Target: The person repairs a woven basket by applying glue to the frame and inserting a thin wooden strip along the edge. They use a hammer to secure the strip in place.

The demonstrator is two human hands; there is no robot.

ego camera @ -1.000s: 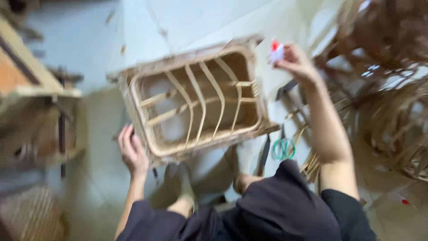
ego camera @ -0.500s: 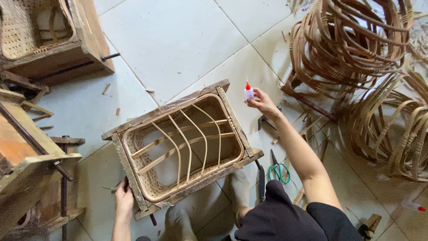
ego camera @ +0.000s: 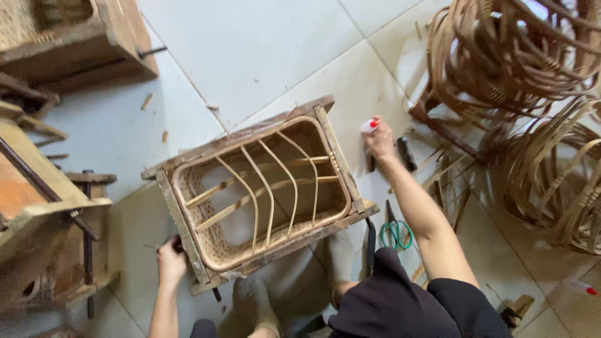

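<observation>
On the tiled floor [ego camera: 263, 56] between my knees: wooden frame [ego camera: 263, 197] with a half-woven rattan basket [ego camera: 269, 200] inside it, tilted, open face toward me. My left hand [ego camera: 170, 261] is at the frame's lower-left corner, fingers curled onto the wooden edge, touching it (a dark pin or rod end sits right under the fingers, can't tell if I'm pinching it). My right hand [ego camera: 379, 141] is off the frame, just beside its upper-right corner, closed around a small white bottle with a red cap [ego camera: 370, 124]; cap points up and away from me. Bottle is near the frame's top rail but not touching it.

Just beyond the right hand: 1 dark tool [ego camera: 407, 153] on the tile. Nearer my right forearm: scissors with green handles [ego camera: 395, 230], flat on the floor. Far right: coils of rattan strips [ego camera: 519, 69], well apart from both hands. Left side: another wooden frame [ego camera: 50, 206]; 1 more basket mould [ego camera: 69, 37] at top left.
</observation>
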